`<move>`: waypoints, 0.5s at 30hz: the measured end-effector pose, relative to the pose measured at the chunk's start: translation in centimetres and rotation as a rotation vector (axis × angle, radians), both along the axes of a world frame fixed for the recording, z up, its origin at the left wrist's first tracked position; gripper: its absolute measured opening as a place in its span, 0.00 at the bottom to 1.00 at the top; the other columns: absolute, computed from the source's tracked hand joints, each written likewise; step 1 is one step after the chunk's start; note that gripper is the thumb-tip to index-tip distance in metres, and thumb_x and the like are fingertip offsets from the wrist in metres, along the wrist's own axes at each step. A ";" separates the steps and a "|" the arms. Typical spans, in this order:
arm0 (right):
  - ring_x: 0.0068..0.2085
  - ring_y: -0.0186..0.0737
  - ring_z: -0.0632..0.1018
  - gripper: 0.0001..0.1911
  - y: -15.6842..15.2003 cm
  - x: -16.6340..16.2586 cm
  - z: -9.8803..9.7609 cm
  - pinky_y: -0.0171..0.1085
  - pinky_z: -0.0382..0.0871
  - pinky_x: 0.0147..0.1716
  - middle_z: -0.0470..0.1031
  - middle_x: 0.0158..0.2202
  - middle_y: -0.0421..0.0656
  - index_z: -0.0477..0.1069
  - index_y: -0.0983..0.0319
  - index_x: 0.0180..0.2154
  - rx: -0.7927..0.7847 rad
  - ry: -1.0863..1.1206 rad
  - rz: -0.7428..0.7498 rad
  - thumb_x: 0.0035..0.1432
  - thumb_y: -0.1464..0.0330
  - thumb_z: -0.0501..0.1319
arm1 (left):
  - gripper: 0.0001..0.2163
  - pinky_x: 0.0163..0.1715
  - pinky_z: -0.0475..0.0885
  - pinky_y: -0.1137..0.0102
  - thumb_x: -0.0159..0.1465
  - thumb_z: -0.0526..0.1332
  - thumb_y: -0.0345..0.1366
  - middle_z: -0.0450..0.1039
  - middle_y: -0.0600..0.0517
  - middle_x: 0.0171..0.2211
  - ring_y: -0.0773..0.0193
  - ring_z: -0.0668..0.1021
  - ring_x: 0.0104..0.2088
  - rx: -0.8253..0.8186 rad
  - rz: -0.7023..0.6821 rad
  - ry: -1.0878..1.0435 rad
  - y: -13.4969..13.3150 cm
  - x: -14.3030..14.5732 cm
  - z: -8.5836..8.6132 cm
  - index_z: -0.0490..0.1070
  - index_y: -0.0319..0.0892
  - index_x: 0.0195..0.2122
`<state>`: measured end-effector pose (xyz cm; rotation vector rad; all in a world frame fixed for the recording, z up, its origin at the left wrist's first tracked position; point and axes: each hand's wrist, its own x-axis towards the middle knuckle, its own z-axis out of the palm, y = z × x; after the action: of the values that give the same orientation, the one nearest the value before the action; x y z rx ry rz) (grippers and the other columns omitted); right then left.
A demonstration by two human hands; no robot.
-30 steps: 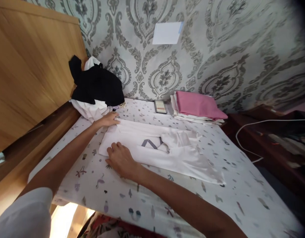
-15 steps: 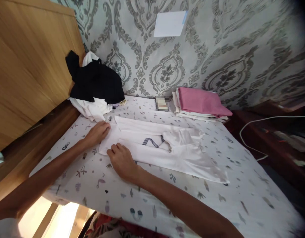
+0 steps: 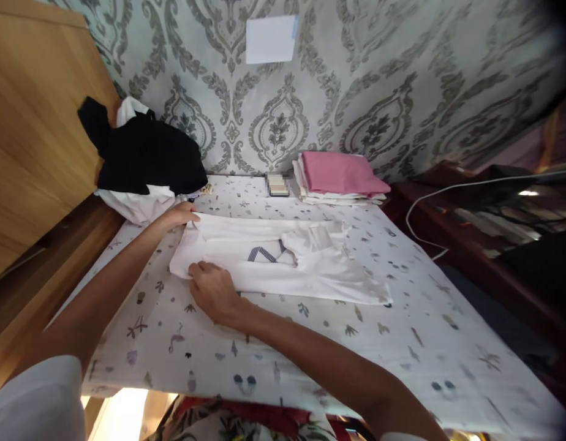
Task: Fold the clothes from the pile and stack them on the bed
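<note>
White shirt point(image 3: 264, 279): flat on patterned cloth point(image 3: 430, 355)
Left hand point(image 3: 179, 215): at far corner
Right hand point(image 3: 214, 294): at near edge
Both grips: pinching or not, I can't tell

The white garment with striped trim point(image 3: 264, 278) lies lengthwise across the middle of the printed white cloth point(image 3: 310, 361), the left hand point(image 3: 181, 214) at its far left corner and the right hand point(image 3: 214, 291) on its near edge. Behind it to the left, a black fabric heap point(image 3: 149, 156) sits on crumpled white fabric point(image 3: 138, 205), beside the tan wooden panel point(image 3: 44, 98). Behind to the right is a folded pink cloth point(image 3: 340, 173) on folded pale cloths point(image 3: 338, 198), with a small blurred rectangular item point(image 3: 277, 184) just left of them (both near the grey patterned wall point(image 3: 278, 122)). Right of the printed cloth stands dark red-brown furniture point(image 3: 448, 214).
</note>
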<state>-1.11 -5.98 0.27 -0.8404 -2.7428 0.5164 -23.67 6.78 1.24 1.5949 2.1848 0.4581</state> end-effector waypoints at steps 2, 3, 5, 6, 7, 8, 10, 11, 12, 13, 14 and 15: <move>0.35 0.41 0.75 0.10 0.4 0.6 0.2 0.37 0.64 0.32 0.78 0.38 0.44 0.70 0.62 0.41 -0.119 0.110 -0.089 0.60 0.76 0.55 | 0.06 0.24 0.63 0.72 0.49 0.64 0.34 0.67 0.56 0.22 0.62 0.74 0.26 -0.003 0.006 -0.032 -0.1 0.2 1.0 0.71 0.42 0.28; 0.33 0.39 0.74 0.09 0.6 1.0 0.3 0.37 0.63 0.32 0.77 0.36 0.42 0.70 0.61 0.40 -0.176 0.176 -0.126 0.59 0.76 0.55 | 0.06 0.23 0.62 0.73 0.50 0.64 0.34 0.66 0.56 0.22 0.63 0.73 0.24 -0.003 0.009 -0.071 -0.1 0.6 1.5 0.71 0.42 0.30; 0.29 0.35 0.71 0.07 0.9 2.1 0.5 0.35 0.61 0.30 0.75 0.32 0.39 0.68 0.60 0.36 -0.292 0.326 -0.178 0.57 0.76 0.55 | 0.08 0.21 0.62 0.74 0.50 0.64 0.33 0.66 0.57 0.21 0.65 0.72 0.22 0.007 0.023 -0.206 0.2 1.6 2.7 0.70 0.42 0.32; 0.28 0.34 0.70 0.07 1.0 2.8 0.6 0.34 0.61 0.29 0.73 0.30 0.37 0.67 0.59 0.35 -0.351 0.405 -0.197 0.56 0.76 0.55 | 0.08 0.21 0.63 0.74 0.50 0.64 0.33 0.66 0.58 0.21 0.66 0.72 0.21 0.016 0.030 -0.286 0.4 2.3 3.3 0.71 0.42 0.33; 0.27 0.33 0.69 0.06 1.1 3.5 0.6 0.33 0.61 0.29 0.71 0.28 0.36 0.66 0.59 0.33 -0.409 0.484 -0.215 0.55 0.76 0.55 | 0.09 0.21 0.63 0.75 0.50 0.65 0.32 0.66 0.58 0.21 0.66 0.72 0.21 0.028 0.035 -0.358 0.7 3.2 3.9 0.71 0.41 0.33; 0.27 0.33 0.68 0.06 1.2 4.3 0.5 0.32 0.61 0.28 0.70 0.27 0.35 0.65 0.59 0.32 -0.465 0.558 -0.235 0.54 0.75 0.55 | 0.10 0.21 0.63 0.75 0.49 0.65 0.30 0.67 0.58 0.20 0.67 0.71 0.20 0.040 0.036 -0.411 1.0 4.1 4.6 0.71 0.42 0.34; 0.27 0.33 0.68 0.04 1.4 6.0 0.4 0.31 0.62 0.28 0.67 0.26 0.34 0.63 0.59 0.30 -0.572 0.687 -0.283 0.51 0.74 0.56 | 0.12 0.20 0.63 0.76 0.50 0.66 0.29 0.66 0.59 0.19 0.68 0.70 0.19 0.058 0.004 -0.477 1.8 6.2 5.7 0.73 0.42 0.36; 0.28 0.33 0.69 0.04 1.6 6.9 0.2 0.31 0.63 0.28 0.67 0.25 0.34 0.63 0.58 0.29 -0.629 0.743 -0.304 0.50 0.73 0.56 | 0.12 0.19 0.62 0.77 0.50 0.66 0.28 0.65 0.59 0.18 0.69 0.70 0.18 0.058 -0.023 -0.515 2.3 7.4 6.1 0.74 0.43 0.37; 0.28 0.33 0.69 0.04 1.7 7.8 0.0 0.31 0.64 0.28 0.67 0.25 0.35 0.63 0.59 0.28 -0.692 0.799 -0.322 0.48 0.73 0.57 | 0.12 0.18 0.62 0.77 0.51 0.66 0.28 0.65 0.60 0.18 0.70 0.69 0.17 0.054 -0.051 -0.562 2.7 8.6 6.3 0.74 0.43 0.38; 0.29 0.34 0.70 0.04 1.8 8.7 -0.2 0.32 0.65 0.28 0.67 0.25 0.35 0.64 0.59 0.29 -0.759 0.853 -0.335 0.46 0.72 0.57 | 0.11 0.18 0.63 0.78 0.52 0.67 0.29 0.66 0.59 0.18 0.71 0.70 0.17 0.042 -0.077 -0.614 3.2 9.9 6.3 0.75 0.43 0.38; 0.29 0.34 0.71 0.06 1.9 9.6 -0.4 0.32 0.67 0.28 0.69 0.26 0.35 0.65 0.59 0.30 -0.826 0.904 -0.348 0.44 0.72 0.57 | 0.10 0.18 0.64 0.78 0.53 0.67 0.29 0.68 0.59 0.19 0.71 0.71 0.17 0.020 -0.097 -0.662 3.6 11.2 6.0 0.75 0.43 0.37; 0.30 0.35 0.72 0.08 2.0 10.5 -0.7 0.33 0.69 0.29 0.70 0.28 0.36 0.67 0.59 0.31 -0.890 0.950 -0.369 0.43 0.72 0.58 | 0.09 0.19 0.65 0.77 0.53 0.68 0.30 0.69 0.58 0.20 0.71 0.72 0.17 -0.011 -0.103 -0.702 4.1 12.5 5.6 0.76 0.42 0.36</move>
<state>9.37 -3.98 -0.39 -0.8863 -1.4037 1.5828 -11.13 10.83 6.83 1.2681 1.5620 0.8230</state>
